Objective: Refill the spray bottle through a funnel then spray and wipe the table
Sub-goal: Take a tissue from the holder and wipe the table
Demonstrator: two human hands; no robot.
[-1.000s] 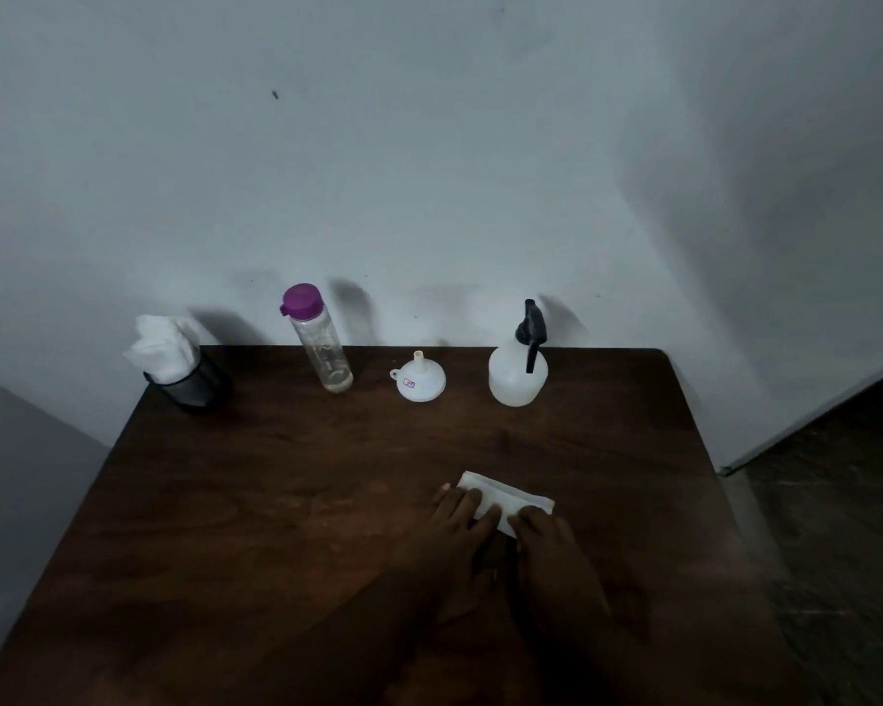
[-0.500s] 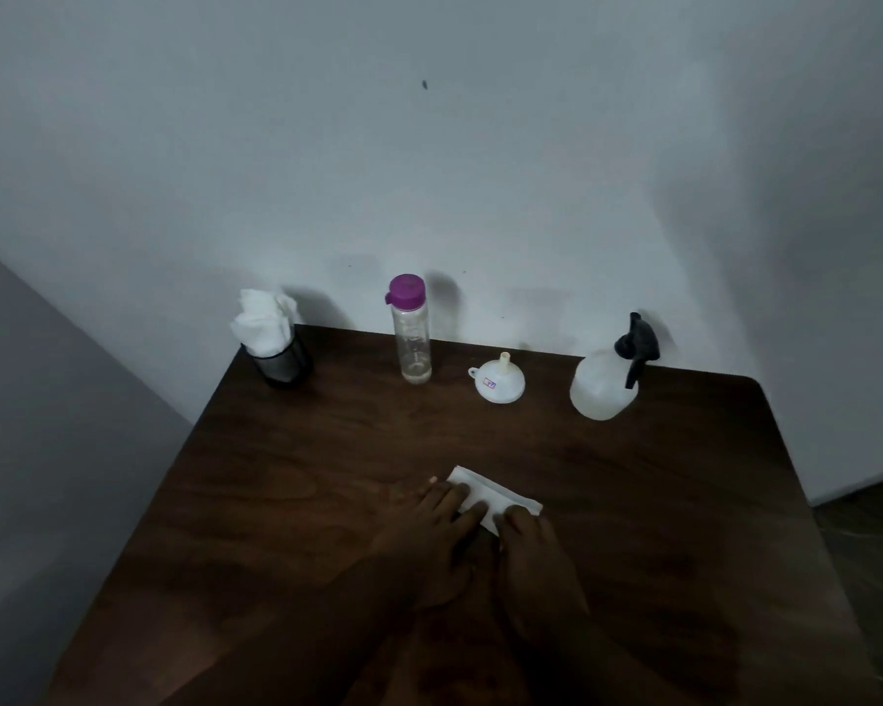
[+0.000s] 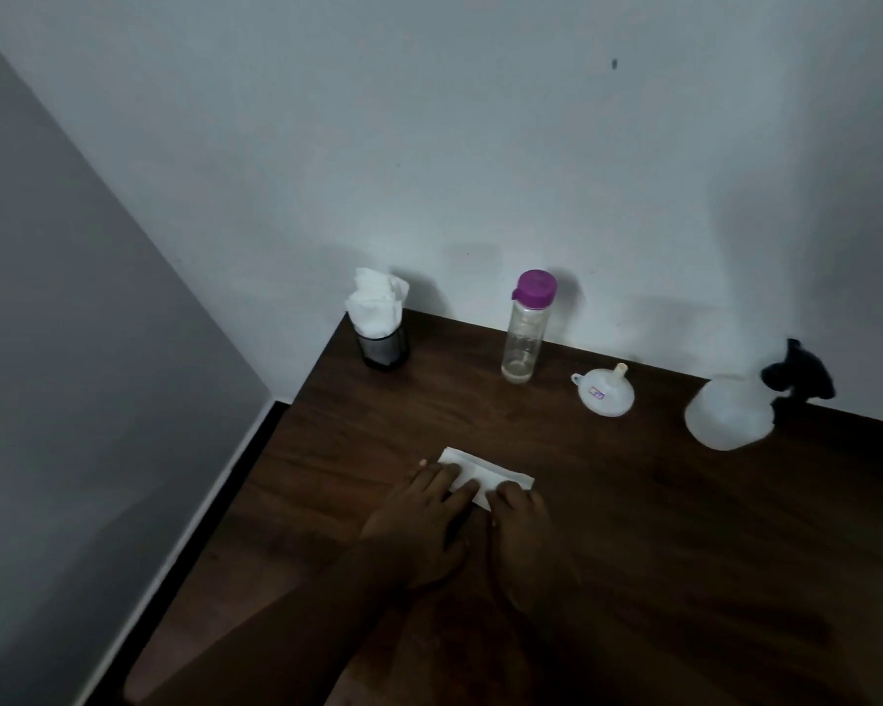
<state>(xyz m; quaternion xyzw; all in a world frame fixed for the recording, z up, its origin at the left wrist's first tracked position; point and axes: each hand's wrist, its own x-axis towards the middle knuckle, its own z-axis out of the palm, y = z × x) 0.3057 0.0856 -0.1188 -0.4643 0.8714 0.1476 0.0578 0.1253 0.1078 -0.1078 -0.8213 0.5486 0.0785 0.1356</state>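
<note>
A folded white tissue (image 3: 485, 470) lies flat on the dark wooden table (image 3: 658, 527). My left hand (image 3: 419, 517) and my right hand (image 3: 523, 527) lie side by side, flat, with straight fingers pressing on the tissue's near edge. Along the back of the table stand a clear bottle with a purple cap (image 3: 526, 326), almost empty, a white funnel (image 3: 605, 390) lying mouth down, and the translucent spray bottle (image 3: 730, 415) with its black trigger head at the far right.
A dark cup stuffed with white tissues (image 3: 380, 323) stands at the table's back left corner. A white wall runs right behind the table. Left of the table the floor drops away beside a grey wall.
My head has turned left, so everything has slid to the right in view. Both hands have stayed pressed on the tissue, which has shifted slightly left over the table.
</note>
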